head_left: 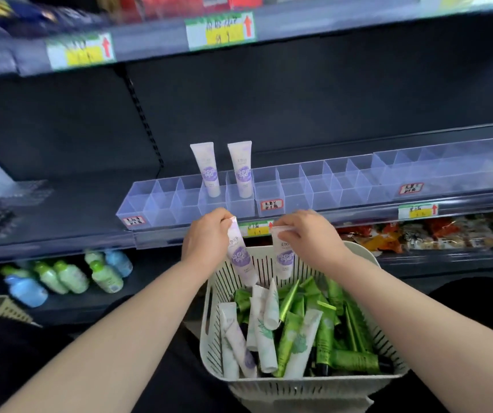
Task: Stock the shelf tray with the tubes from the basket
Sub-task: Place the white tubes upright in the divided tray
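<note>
A clear divided shelf tray runs along the middle shelf. Two white tubes with purple flower prints stand upright in it, one left of the other. Below, a pale slotted basket holds several green and white tubes. My left hand pinches the crimped end of a purple-print tube above the basket's far rim. My right hand pinches a second such tube the same way. Both tubes hang cap down.
Green and blue bottles lie on the lower shelf at left. Snack packets fill the shelf below the tray at right. Price labels line the upper shelf edge. A beige crate corner shows at far left.
</note>
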The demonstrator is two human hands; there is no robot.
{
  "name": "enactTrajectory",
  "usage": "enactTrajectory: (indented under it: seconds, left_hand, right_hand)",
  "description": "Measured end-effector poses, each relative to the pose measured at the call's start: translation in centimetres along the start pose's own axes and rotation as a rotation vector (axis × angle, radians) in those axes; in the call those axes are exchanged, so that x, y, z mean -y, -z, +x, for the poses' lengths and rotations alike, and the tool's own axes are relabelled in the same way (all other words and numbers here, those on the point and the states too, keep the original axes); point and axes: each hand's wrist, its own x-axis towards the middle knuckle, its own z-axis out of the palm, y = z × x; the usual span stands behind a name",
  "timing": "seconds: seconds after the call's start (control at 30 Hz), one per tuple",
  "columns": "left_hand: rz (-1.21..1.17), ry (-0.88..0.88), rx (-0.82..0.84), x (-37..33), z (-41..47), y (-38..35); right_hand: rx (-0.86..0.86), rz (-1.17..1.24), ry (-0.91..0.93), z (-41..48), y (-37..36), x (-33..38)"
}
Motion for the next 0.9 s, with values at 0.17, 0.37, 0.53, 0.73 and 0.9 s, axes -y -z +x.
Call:
enactTrajectory:
  seconds: [0.17, 0.37, 0.53, 0.73, 0.9]
  left_hand:
    - [-0.010, 0.010, -0.151, 1.0, 1.6, 5.0]
    - [-0.126, 0.095, -0.380, 2.2, 5.0, 10.1]
    - [-0.124, 0.129, -0.464, 3.7, 9.1, 12.7]
    - [0.027, 0.056, -0.472, 5.2, 14.0, 13.7]
    - [0.173, 0.001, -0.346, 7.1, 17.5, 12.5]
  right_hand:
    - [-0.107, 0.002, 0.087, 4.0, 0.5, 4.0]
    - [-0.219, -0.007, 0.145, 9.7, 0.4, 7.8]
    - [-0.241, -0.025, 0.156, 14.0, 0.1, 9.8]
    - [-0.230, -0.076, 0.204, 17.1, -1.5, 10.1]
    - [-0.183, -0.078, 0.218, 18.9, -2.4, 10.4]
